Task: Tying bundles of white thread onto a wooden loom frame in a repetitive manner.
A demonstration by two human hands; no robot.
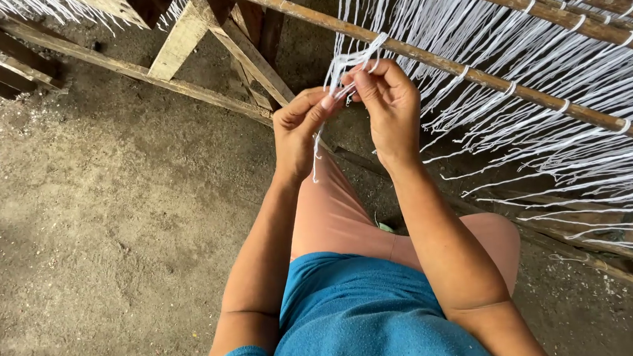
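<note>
Rough grey concrete floor (95, 233) filled pretty much the whole left side, dusty and pitted, with bits of white fluff along the edges. Across the top and right ran a big wooden frame (179, 44) made of worn beams, and a long wooden rod (470, 72) slanted over it from the top middle down to the right. Loads of white threads (559, 115) were looped on that rod and the ones behind it, hanging off in loose strands toward the lower right. The person sat low, knees bent, in a blue top (360, 313) and salmon-coloured shorts (333, 213). Both hands were up close together just under the rod. The right hand (388, 105) had its fingers curled and was pinching a small bundle of threads (350, 61) that came off the rod. The left hand (301, 128) was touching it, thumb and forefinger pressed together on the same bundle, with one loose thread end (317, 156) dangling below.
</note>
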